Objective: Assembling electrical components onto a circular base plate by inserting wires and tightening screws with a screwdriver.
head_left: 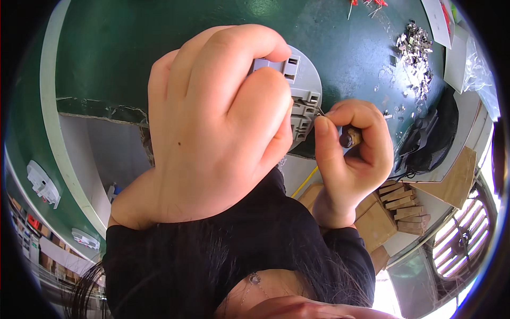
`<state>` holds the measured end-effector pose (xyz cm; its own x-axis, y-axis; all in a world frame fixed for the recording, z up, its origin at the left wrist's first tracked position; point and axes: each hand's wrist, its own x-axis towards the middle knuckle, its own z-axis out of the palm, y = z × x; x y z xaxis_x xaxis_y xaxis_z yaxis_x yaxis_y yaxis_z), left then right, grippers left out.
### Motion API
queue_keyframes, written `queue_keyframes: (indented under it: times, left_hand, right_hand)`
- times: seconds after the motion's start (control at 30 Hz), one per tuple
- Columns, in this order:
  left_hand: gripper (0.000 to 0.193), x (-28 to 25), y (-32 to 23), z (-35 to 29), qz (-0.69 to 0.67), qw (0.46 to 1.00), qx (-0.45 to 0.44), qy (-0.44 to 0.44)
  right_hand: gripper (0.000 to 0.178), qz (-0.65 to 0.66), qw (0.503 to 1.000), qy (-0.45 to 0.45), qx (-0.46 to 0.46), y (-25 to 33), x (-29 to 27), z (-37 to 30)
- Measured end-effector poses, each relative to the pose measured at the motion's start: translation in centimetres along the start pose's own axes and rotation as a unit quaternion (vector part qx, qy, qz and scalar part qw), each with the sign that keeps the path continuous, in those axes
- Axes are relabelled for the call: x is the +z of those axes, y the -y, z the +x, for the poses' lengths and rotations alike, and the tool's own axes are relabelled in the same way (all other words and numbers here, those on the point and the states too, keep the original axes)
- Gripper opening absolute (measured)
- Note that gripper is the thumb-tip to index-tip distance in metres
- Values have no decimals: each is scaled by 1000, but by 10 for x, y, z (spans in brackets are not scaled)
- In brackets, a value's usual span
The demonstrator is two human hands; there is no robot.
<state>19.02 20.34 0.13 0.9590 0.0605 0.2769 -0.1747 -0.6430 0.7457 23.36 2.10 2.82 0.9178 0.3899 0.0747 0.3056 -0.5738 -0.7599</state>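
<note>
My left hand (218, 117) is large in the middle of the view, its fingers curled over a grey plastic housing (308, 77) with a rounded edge and moulded slots. Much of the housing is hidden behind this hand. To its right, my right hand (358, 154) pinches a small thin metal piece (320, 111) between thumb and forefinger, right at the housing's slotted edge. Whether the piece touches a slot is too small to tell. A dark, round-ended handle (349, 138) is tucked inside the curled fingers of the same hand.
The green worktop (117, 58) has a chipped front edge. A pile of small metal clips (415, 56) lies at right, with red parts (374, 3) at the far edge. A black mesh bag (433, 143) rests right. White plastic parts (42, 183) lie left; wood blocks (406, 207) are lower right.
</note>
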Motion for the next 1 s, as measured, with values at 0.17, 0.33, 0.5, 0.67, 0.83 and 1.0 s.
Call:
queue_keyframes:
  times: [0.17, 0.33, 0.5, 0.67, 0.83, 1.0]
  left_hand:
    - [23, -1, 0, 0, -6, 1000, -6, 3]
    - [23, 0, 1, 1, -5, 1000, -3, -6]
    - [24, 0, 2, 1, -8, 1000, -1, -13]
    - [24, 1, 0, -6, -14, 999, -11, -28]
    - [24, 0, 2, -11, 0, 999, -14, -38]
    - [25, 11, 9, -10, -24, 997, 12, -73]
  right_hand:
    - [23, -7, 1000, -16, 2, 0, 2, 0]
    - [24, -57, 998, -15, -23, 2, 5, 1]
    - [22, -218, 963, 109, -118, 20, -13, 20]
    - [22, -342, 874, 216, -267, 41, -21, 50]
    - [17, -376, 836, 344, -205, 57, -19, 64]
    - [18, -243, 923, 282, -98, 39, -23, 51]
